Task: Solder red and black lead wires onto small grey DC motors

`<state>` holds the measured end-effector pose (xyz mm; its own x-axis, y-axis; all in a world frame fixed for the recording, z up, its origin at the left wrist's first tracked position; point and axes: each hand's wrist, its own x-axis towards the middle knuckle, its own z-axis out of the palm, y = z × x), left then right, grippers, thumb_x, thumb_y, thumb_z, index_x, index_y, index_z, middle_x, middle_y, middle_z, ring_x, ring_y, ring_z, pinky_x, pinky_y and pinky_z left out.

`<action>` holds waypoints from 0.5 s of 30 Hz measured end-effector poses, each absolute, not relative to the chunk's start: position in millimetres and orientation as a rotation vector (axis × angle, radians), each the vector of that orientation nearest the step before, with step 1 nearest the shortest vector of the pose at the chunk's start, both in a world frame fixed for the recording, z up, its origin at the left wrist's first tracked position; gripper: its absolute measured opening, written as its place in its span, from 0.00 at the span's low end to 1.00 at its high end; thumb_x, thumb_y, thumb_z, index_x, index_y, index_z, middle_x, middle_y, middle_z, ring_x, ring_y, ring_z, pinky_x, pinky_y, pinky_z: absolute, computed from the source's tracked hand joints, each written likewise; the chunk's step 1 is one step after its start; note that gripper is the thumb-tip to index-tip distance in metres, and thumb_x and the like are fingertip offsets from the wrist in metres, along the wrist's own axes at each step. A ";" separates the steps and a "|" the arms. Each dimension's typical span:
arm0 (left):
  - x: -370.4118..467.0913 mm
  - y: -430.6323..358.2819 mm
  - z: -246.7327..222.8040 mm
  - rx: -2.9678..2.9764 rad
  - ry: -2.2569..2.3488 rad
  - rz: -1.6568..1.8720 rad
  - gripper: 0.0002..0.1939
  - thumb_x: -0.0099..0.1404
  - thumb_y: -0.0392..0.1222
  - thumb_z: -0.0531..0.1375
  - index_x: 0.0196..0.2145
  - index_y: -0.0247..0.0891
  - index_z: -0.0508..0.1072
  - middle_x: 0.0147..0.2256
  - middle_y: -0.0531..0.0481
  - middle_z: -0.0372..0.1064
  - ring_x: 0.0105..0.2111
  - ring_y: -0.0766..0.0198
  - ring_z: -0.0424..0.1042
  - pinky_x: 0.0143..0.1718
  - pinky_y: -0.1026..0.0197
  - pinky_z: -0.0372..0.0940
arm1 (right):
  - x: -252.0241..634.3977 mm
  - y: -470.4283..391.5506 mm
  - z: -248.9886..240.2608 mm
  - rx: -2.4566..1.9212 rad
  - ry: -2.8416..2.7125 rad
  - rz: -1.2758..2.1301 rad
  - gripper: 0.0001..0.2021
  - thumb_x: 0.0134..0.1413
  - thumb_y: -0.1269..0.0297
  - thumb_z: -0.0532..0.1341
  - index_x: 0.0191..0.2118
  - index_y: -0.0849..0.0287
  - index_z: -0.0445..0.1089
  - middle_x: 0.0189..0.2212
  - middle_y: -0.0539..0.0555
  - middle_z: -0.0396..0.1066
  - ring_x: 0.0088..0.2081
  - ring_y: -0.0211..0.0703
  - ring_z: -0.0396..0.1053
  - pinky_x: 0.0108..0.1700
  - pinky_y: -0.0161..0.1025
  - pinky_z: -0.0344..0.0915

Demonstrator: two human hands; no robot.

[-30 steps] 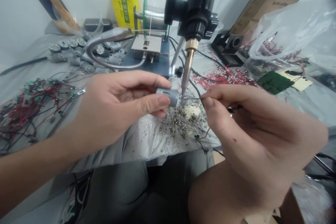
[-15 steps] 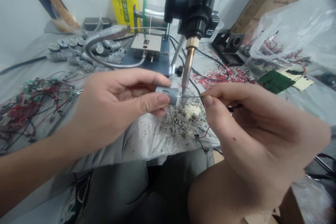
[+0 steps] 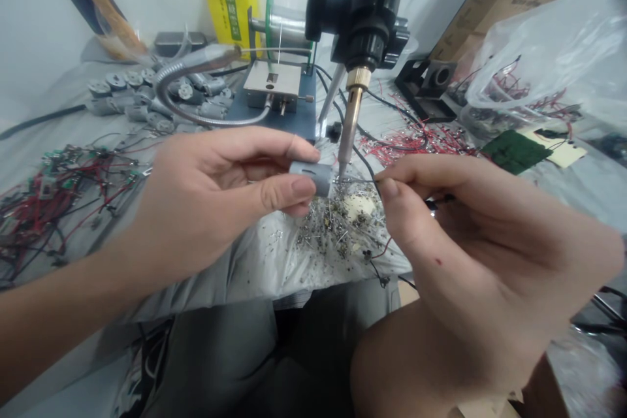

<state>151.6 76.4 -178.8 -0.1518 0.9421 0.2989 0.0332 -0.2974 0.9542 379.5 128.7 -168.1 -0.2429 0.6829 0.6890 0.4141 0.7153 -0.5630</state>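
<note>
Between the thumb and fingers of my left hand is a small grey cylindrical motor, lying sideways with its end towards the right. My right hand pinches a thin dark wire whose far end reaches the motor's right end. Directly above that spot a soldering iron points down from a black clamp. Its tip is at the motor's end, and whether it touches metal or wire is too small to tell.
A solder feeder with a solder spool stands behind. Grey motors are heaped at the back left, wired parts at the left. Red wires lie right of the iron. Solder bits litter the table below my hands.
Almost nothing differs. My hands, the motor and the wire hold the same place under the iron, with only a very slight shift of the view.
</note>
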 end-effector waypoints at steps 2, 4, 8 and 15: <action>151.4 76.0 -178.4 1.375 1.181 1.537 0.13 0.71 0.33 0.77 0.49 0.49 0.91 0.40 0.55 0.87 0.35 0.64 0.87 0.42 0.70 0.86 | 380.3 128.6 -168.2 -0.852 -1.882 0.313 0.09 0.65 0.75 0.70 0.42 0.52 0.82 0.36 0.48 0.78 0.36 0.40 0.73 0.38 0.39 0.69; 150.7 75.7 -178.3 1.386 1.205 1.538 0.12 0.71 0.34 0.77 0.49 0.50 0.91 0.40 0.56 0.86 0.35 0.64 0.87 0.42 0.70 0.86 | 381.8 128.4 -168.4 -0.856 -1.884 0.286 0.08 0.67 0.75 0.71 0.41 0.52 0.82 0.38 0.47 0.79 0.38 0.40 0.74 0.38 0.38 0.69; 149.2 76.0 -178.6 1.396 1.184 1.530 0.11 0.72 0.37 0.77 0.50 0.50 0.90 0.39 0.56 0.87 0.35 0.65 0.87 0.43 0.71 0.85 | 384.0 128.1 -168.6 -0.830 -1.880 0.297 0.07 0.68 0.74 0.71 0.42 0.53 0.82 0.37 0.47 0.79 0.37 0.37 0.73 0.39 0.36 0.69; 150.4 75.7 -179.1 1.383 1.189 1.541 0.14 0.71 0.33 0.77 0.50 0.51 0.91 0.40 0.58 0.86 0.36 0.66 0.87 0.44 0.72 0.85 | 381.2 126.9 -165.5 -0.879 -1.907 0.266 0.05 0.71 0.72 0.70 0.42 0.54 0.81 0.35 0.48 0.78 0.36 0.39 0.73 0.38 0.37 0.69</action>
